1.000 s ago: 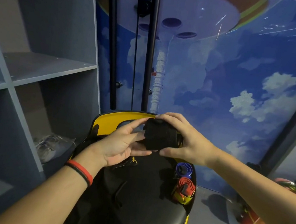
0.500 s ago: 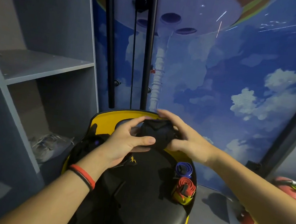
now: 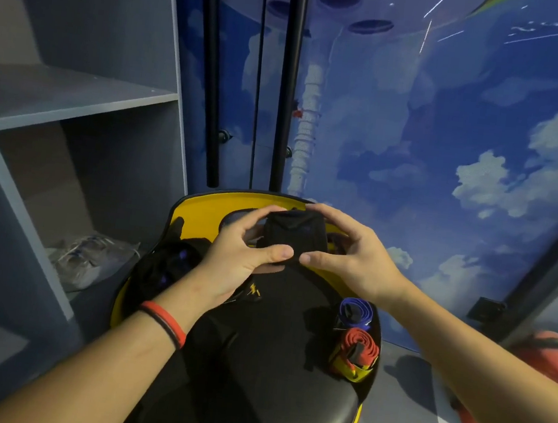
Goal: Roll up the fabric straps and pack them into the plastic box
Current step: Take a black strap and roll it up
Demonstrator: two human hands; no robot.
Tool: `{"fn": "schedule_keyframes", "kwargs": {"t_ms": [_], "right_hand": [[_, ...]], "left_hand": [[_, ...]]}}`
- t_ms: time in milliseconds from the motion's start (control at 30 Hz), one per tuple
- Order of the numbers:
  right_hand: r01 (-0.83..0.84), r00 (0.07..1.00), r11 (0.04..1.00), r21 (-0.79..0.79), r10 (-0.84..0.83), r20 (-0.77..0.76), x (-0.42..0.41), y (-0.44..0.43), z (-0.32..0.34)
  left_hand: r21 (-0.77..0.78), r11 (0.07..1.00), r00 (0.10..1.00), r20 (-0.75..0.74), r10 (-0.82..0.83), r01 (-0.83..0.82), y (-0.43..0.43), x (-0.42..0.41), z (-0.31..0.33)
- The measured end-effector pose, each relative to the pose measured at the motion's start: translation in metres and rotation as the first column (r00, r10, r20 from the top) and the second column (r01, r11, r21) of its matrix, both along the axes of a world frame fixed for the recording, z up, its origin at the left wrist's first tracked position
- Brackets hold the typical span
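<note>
A rolled black fabric strap (image 3: 294, 235) is held above the back of a black and yellow seat (image 3: 275, 366). My left hand (image 3: 234, 258) grips the roll from the left, thumb along its lower edge. My right hand (image 3: 352, 253) grips it from the right, fingers over the top. On the seat's right edge lie a rolled blue strap (image 3: 354, 312), a rolled red strap (image 3: 358, 349) and a yellow strap (image 3: 350, 370) under the red one. No plastic box shows in the frame.
A grey shelf unit (image 3: 75, 100) fills the left, with a clear plastic bag (image 3: 90, 257) on its lower shelf. Dark fabric (image 3: 165, 265) lies at the seat's left. Two black poles (image 3: 212, 77) stand behind. A red fire extinguisher (image 3: 544, 356) lies at right.
Both hands have kept hold of the black roll and turned it; the thumbs now meet along its lower edge. The camera has tilted down slightly.
</note>
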State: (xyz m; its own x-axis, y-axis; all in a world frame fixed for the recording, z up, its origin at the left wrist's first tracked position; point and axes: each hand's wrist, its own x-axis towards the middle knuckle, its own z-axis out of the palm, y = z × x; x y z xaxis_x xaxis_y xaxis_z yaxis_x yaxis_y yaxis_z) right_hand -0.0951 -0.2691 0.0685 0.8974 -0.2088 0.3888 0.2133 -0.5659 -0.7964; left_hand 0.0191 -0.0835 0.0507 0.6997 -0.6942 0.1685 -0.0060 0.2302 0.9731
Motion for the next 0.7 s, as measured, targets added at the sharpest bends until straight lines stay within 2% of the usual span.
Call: {"fn": "schedule_keyframes", "kwargs": {"t_ms": [100,233,333,400,533,700], "right_hand": [[0.056,0.998,0.994,-0.099,-0.059,-0.025,0.011,-0.009,-0.010],[0.133,0.988,0.949,-0.286,-0.151,-0.041,0.023,-0.024,-0.033],[0.154,0.960,0.816,-0.557,-0.256,-0.109,0.034,-0.036,-0.057],[0.137,0.928,0.740,-0.659,-0.329,-0.177,0.042,-0.046,-0.077],[0.158,0.841,0.704,-0.692,-0.464,-0.279,0.057,-0.067,-0.113],[0.177,0.769,0.674,-0.717,-0.549,-0.327,0.074,-0.086,-0.139]], "left_hand": [[0.008,1.000,0.999,-0.034,0.000,0.000,-0.011,0.005,-0.017],[0.182,0.983,0.999,-0.007,0.033,-0.031,-0.027,0.015,-0.046],[0.369,0.926,0.995,0.085,0.050,-0.078,-0.036,0.026,-0.067],[0.457,0.884,0.991,0.122,0.051,-0.102,-0.036,0.034,-0.080],[0.608,0.793,0.996,0.088,-0.026,-0.033,-0.039,0.045,-0.100],[0.701,0.713,0.975,0.178,-0.133,-0.031,-0.057,0.060,-0.117]]}}
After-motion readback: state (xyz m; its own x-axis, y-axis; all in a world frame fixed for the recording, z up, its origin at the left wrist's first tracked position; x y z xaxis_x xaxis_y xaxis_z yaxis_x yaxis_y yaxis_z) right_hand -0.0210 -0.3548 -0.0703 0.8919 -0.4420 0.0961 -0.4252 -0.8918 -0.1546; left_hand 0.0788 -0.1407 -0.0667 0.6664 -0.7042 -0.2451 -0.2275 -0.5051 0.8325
